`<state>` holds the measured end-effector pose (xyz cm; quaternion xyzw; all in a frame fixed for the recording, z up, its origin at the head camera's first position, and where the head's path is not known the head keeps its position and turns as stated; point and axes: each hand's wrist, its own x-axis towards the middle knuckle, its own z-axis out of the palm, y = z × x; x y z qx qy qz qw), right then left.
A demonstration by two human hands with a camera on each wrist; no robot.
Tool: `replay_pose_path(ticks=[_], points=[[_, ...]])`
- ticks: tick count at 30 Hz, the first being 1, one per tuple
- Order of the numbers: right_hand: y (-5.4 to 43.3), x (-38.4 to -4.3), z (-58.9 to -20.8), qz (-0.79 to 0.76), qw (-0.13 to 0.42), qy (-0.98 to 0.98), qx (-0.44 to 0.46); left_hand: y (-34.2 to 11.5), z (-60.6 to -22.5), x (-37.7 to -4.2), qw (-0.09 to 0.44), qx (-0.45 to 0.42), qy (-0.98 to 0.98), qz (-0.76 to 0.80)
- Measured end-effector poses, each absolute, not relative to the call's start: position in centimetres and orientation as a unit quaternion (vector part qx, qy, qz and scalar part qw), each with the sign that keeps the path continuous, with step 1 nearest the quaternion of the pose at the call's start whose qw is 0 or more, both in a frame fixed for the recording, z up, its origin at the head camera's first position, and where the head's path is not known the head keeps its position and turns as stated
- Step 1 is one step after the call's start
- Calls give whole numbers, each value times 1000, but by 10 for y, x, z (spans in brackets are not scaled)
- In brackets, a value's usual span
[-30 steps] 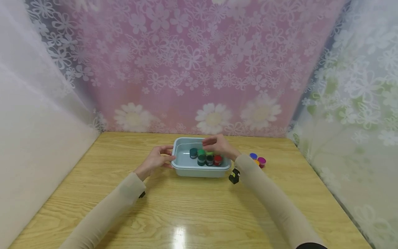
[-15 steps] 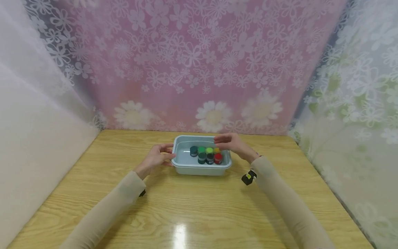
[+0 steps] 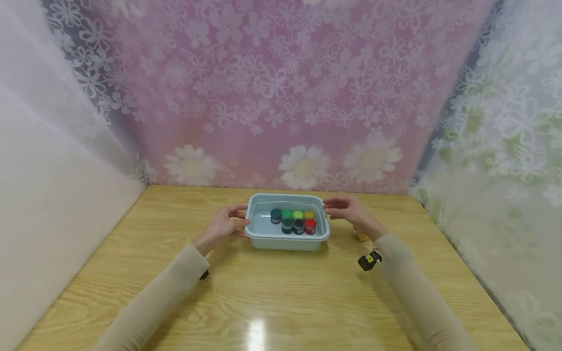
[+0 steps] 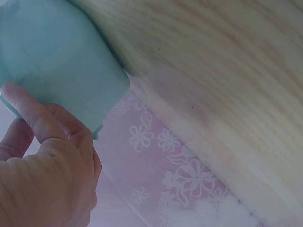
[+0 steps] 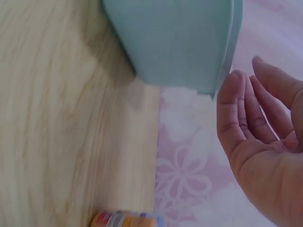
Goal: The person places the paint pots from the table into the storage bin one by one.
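A pale blue plastic basin (image 3: pixel 283 244) stands on the table. Inside it small paint jars are gathered toward the right: a teal jar (image 3: pixel 275 216), a green jar (image 3: pixel 287 214), a lime jar (image 3: pixel 298 215), a yellow jar (image 3: pixel 309 215), a dark green jar (image 3: pixel 287 225), a black jar (image 3: pixel 298 226) and a red jar (image 3: pixel 310 226). My left hand (image 3: pixel 221 226) grips the basin's left rim between thumb and fingers. Beside the right rim, my right hand (image 3: pixel 353 213) holds nothing, its fingers loosely bent, fingertips close to the edge; contact is unclear.
On the wooden table (image 3: pixel 281 292), an orange jar (image 3: pixel 362 236) sits partly hidden below my right hand; it also shows in the right wrist view. A pink flowered curtain (image 3: pixel 263 97) hangs behind, with pale hangings at both sides.
My right hand has moved right, from above the jars inside the basin to beside its right rim. The yellow jar is now uncovered. The left hand keeps its grip.
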<state>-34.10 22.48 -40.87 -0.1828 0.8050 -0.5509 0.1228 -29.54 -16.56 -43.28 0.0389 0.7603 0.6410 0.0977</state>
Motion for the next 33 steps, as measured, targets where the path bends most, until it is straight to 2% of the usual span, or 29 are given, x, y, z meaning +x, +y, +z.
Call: replay_pose_path(ticks=[21,33], points=[[304,-326,-409,-480,130,849,-178,-165,-437,-298,95,28,759,644],[318,-319,-418,-420,123,879,-186,-167,-436,-296,92,36,760,642]])
